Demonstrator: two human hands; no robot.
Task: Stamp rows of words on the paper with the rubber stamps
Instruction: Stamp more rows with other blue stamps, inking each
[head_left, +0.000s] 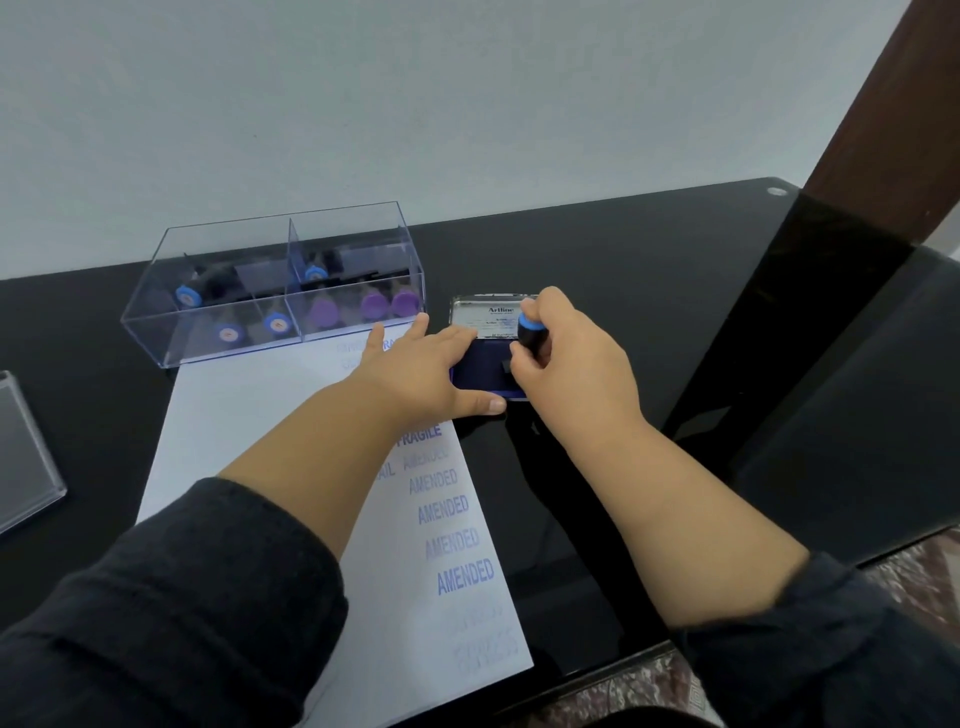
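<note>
Black table (649, 270), paper (249, 426), box (270, 280) (clear), ink pad (480, 371)

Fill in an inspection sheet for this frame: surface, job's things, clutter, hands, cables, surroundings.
Surface: glossy black table, reflective.
Job's things: white paper sheet printed with blue AMENDED and FRAGILE rows; open blue ink pad with silver lid beside it; black rubber stamp with blue cap on the pad; clear plastic compartment box holding more blue- and purple-capped stamps.
Clutter: clear plastic lid at the left edge.
Hands: left hand rests open, steadying the ink pad; right hand grips the stamp with curled fingers.
Cables: nothing seen.
Surroundings: pale wall; dark brown wooden post; patterned floor.
</note>
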